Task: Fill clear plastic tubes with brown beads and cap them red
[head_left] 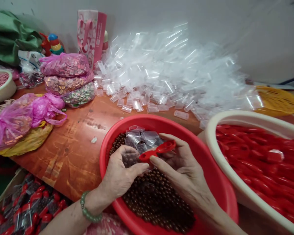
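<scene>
Over a red basin (224,192) of dark brown beads (159,199), my left hand (119,173) is closed around a small clear plastic case (130,159) with dark beads inside. My right hand (186,166) pinches a red plastic cap with a loop-like handle (158,151). The cap's end is close to the case's mouth; whether they touch I cannot tell. Several clear empty cases (147,137) lie on the beads at the basin's far side, partly hidden by my hands.
A white basin (212,143) of red plastic parts (262,173) stands at right. Behind lies a big heap of clear cases (161,75). Pink bags (66,65) sit on the wooden table (75,143) at left. Below, a box holds red-capped filled cases (31,209).
</scene>
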### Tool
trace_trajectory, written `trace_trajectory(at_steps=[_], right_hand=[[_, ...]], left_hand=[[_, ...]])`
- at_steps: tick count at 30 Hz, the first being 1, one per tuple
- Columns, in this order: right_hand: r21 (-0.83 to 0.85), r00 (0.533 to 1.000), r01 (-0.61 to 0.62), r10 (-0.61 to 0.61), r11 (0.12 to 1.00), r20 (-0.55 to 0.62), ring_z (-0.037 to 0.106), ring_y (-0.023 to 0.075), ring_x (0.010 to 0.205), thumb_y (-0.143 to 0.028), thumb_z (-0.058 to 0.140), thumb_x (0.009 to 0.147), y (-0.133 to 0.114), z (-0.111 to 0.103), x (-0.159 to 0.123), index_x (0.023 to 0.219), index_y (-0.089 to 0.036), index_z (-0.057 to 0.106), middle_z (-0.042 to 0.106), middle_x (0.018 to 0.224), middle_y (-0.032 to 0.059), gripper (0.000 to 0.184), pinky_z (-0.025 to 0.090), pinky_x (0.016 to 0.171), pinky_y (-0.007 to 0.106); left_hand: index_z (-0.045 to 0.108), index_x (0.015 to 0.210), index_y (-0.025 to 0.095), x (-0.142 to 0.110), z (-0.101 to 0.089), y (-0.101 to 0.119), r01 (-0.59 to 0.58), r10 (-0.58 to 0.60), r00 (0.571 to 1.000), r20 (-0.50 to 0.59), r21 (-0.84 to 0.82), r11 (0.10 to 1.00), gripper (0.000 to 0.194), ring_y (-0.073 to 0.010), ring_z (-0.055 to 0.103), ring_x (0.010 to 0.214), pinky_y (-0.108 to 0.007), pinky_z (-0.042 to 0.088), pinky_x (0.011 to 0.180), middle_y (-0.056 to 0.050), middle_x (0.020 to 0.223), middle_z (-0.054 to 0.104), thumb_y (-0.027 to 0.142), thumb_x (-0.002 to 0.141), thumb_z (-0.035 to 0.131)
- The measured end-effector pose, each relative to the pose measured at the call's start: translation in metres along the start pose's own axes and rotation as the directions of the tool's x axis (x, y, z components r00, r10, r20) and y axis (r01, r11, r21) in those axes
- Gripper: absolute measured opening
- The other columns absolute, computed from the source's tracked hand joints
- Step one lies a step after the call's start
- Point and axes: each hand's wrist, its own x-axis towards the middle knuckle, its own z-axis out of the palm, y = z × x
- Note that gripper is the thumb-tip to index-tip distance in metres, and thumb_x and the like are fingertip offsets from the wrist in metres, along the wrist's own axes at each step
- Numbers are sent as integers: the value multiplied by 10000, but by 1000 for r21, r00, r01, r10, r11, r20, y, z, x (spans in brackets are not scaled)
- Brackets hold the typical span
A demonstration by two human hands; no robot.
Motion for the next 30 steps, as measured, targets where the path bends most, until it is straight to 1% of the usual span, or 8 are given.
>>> trace_trajectory(at_steps=[3,6,13,17,20,22,26,30], right_hand=[[-51,999,42,-41,998,21,704,153,826,-314,654,859,0,3,-2,1248,-319,472,701,944,5,429,582,746,275],[-146,996,89,-87,985,21,699,159,852,-325,644,868,0,1,-4,1293,-313,480,704,994,23,455,581,754,284],[-340,990,130,-140,931,-4,673,221,1031,-363,584,906,-4,-17,0,1199,-292,654,715,1134,47,310,530,940,393],[-432,963,259,-195,864,187,702,195,906,-297,568,912,-10,-18,4,1227,-291,655,731,1046,47,327,576,820,328],[-449,884,439,-286,778,370,698,160,844,-207,522,925,-14,-11,4,1246,-303,643,710,984,51,356,578,745,259],[-456,848,501,-312,736,428,692,148,851,-166,489,935,-15,-9,3,1293,-321,602,683,997,57,405,575,733,240],[-486,828,514,-258,707,498,675,154,903,-150,457,946,-16,-11,0,1421,-368,448,630,1055,69,523,578,767,260],[-462,805,493,-185,737,564,659,142,905,-141,418,954,-19,-15,1,1465,-380,377,609,1057,65,566,573,785,245]], left_hand=[[583,897,153,0,0,1,6,-6,1000,-1,-20,1000,371,-94,554,607,-239,440,620,28,690,619,284,628,802],[634,850,151,-1,-1,4,-27,27,999,-20,29,999,259,-97,541,604,-238,421,615,19,668,623,261,658,768],[663,771,164,-5,-6,5,-78,85,996,-39,144,987,157,-100,511,607,-242,397,626,26,661,608,240,663,748],[659,769,155,-5,-8,2,-67,70,998,-10,154,986,174,-100,500,614,-241,385,626,22,666,598,262,666,751],[645,763,141,-4,-8,3,-63,59,998,34,140,988,192,-96,481,618,-236,376,620,20,677,583,261,654,748],[635,762,136,-4,-7,3,-59,52,997,53,141,988,178,-86,447,605,-230,359,601,27,664,553,256,666,726],[574,678,151,-5,-7,4,-47,37,997,62,176,983,127,-65,340,548,-219,280,524,59,589,424,229,682,673],[507,614,168,-6,-7,3,-50,38,996,75,168,985,195,-58,300,524,-215,255,494,71,554,363,229,660,687]])
